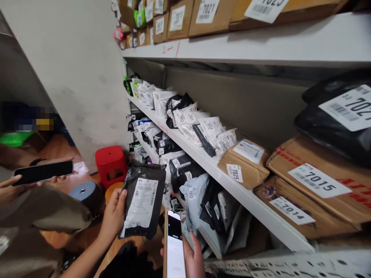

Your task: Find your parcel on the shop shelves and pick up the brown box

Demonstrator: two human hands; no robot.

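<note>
A black plastic parcel bag (pixel 159 193) with a white shipping label (pixel 142 202) is gripped at its left edge by my left hand (pixel 114 210), thumb on the front. The label faces me, its small print too fine to read. Below and to the right, my right hand (pixel 194 255) is wrapped round a smartphone (pixel 175 251) whose screen is lit, mostly white with a dark band at the top. Beyond the phone, a pale grey parcel bag (pixel 195 193) rests on the lower shelf among several black bags.
A metal shelf (pixel 261 212) carries bagged parcels and numbered cardboard boxes (pixel 319 181); another shelf (pixel 232 48) with boxes runs above. At left, a co-worker's hands hold a dark-screened phone (pixel 43 172). A red stool (pixel 110 164) and a grey round seat (pixel 85 192) stand on the floor.
</note>
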